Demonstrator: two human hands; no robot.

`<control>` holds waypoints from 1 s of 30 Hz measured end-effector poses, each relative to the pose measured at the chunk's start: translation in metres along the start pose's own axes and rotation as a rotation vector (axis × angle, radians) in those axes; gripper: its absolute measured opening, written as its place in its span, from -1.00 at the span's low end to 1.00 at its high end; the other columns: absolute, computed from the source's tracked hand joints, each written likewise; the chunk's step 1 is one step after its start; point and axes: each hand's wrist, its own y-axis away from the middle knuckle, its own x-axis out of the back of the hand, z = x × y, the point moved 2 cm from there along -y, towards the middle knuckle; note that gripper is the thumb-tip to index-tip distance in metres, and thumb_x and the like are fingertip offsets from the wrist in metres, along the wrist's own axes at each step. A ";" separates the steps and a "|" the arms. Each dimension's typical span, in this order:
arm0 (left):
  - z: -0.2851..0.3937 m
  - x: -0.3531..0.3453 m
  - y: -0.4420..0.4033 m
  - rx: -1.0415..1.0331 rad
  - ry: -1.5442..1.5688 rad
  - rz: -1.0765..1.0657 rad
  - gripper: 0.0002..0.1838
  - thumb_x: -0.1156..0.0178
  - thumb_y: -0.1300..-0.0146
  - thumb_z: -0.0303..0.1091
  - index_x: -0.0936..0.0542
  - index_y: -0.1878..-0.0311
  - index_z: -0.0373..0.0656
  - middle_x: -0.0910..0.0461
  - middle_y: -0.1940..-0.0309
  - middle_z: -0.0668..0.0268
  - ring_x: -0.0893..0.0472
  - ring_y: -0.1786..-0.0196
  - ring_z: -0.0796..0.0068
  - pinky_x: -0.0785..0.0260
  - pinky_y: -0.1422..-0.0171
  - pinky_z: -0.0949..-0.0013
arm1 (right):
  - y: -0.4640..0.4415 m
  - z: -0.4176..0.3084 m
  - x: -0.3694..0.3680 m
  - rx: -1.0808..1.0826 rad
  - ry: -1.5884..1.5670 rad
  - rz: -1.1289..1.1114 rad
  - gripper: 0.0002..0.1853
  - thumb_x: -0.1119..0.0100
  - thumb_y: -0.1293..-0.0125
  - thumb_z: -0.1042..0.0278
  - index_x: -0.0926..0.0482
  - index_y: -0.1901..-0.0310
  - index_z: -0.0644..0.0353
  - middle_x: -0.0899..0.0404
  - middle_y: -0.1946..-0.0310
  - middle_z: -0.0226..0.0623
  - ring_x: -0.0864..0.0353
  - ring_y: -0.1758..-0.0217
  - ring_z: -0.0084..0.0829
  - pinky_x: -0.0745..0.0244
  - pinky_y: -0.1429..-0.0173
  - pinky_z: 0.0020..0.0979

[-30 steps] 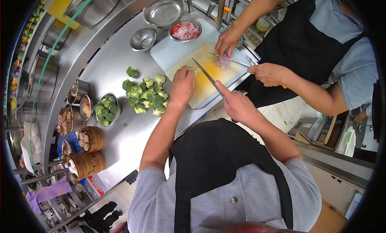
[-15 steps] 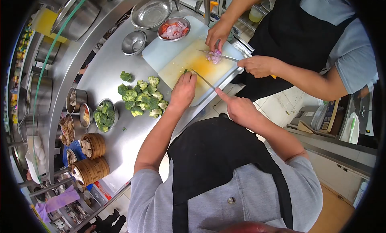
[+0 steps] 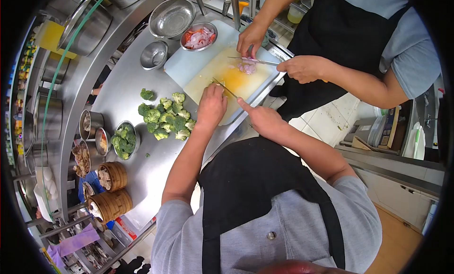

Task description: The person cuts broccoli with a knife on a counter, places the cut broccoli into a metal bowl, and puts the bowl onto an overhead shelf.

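Note:
My right hand (image 3: 266,118) grips a knife (image 3: 226,88) by its handle, the blade pointing up and left over the cutting board (image 3: 201,87). Beside the blade tip, my left hand (image 3: 212,103) rests at the board's left edge with its fingers bent together; what lies under the fingertips is too small to make out. A pile of broccoli florets (image 3: 165,115) lies on the steel table just left of my left hand. More broccoli (image 3: 124,141) fills a small metal bowl further left.
Across the board a co-worker's hands (image 3: 302,69) cut red onion (image 3: 247,67) with another knife. A bowl of sliced onion and red pieces (image 3: 199,37), two metal bowls (image 3: 153,55) and bamboo steamers (image 3: 111,204) stand on the table. A metal shelf (image 3: 78,92) curves along the left.
The view has shifted, so the table appears moved. My right hand has moved left with the knife, whose blade now sits closer to my left fingertips. The co-worker's knife has shifted over the onion.

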 end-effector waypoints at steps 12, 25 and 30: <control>-0.079 0.022 0.008 0.558 0.318 0.186 -0.66 -0.52 -0.21 -0.40 -0.63 0.00 -0.22 -0.68 0.26 0.26 -0.64 0.30 0.45 -0.55 0.15 0.30 | 0.004 -0.009 0.014 0.158 -0.246 0.120 -0.13 -0.12 -0.39 0.52 -0.10 -0.73 0.04 -0.66 0.40 0.17 -0.71 0.26 0.22 -0.59 0.08 0.17; -0.088 0.023 0.010 0.659 0.452 0.109 -0.68 -0.53 -0.22 -0.39 -0.67 0.01 -0.24 -0.68 0.37 0.38 -0.58 0.34 0.58 -0.47 0.21 0.40 | -0.010 -0.022 0.021 0.148 -0.227 0.057 -0.16 -0.11 -0.42 0.49 -0.14 -0.73 -0.05 -0.63 0.40 0.19 -0.69 0.30 0.20 -0.58 0.09 0.10; -0.088 0.023 0.009 0.608 0.382 0.112 -0.71 -0.52 -0.23 -0.40 -0.67 0.03 -0.22 -0.65 0.40 0.40 -0.57 0.37 0.58 -0.46 0.22 0.40 | -0.012 -0.024 0.020 0.183 -0.168 0.070 -0.15 -0.13 -0.40 0.51 -0.13 -0.72 0.02 -0.65 0.41 0.16 -0.70 0.30 0.18 -0.60 0.11 0.11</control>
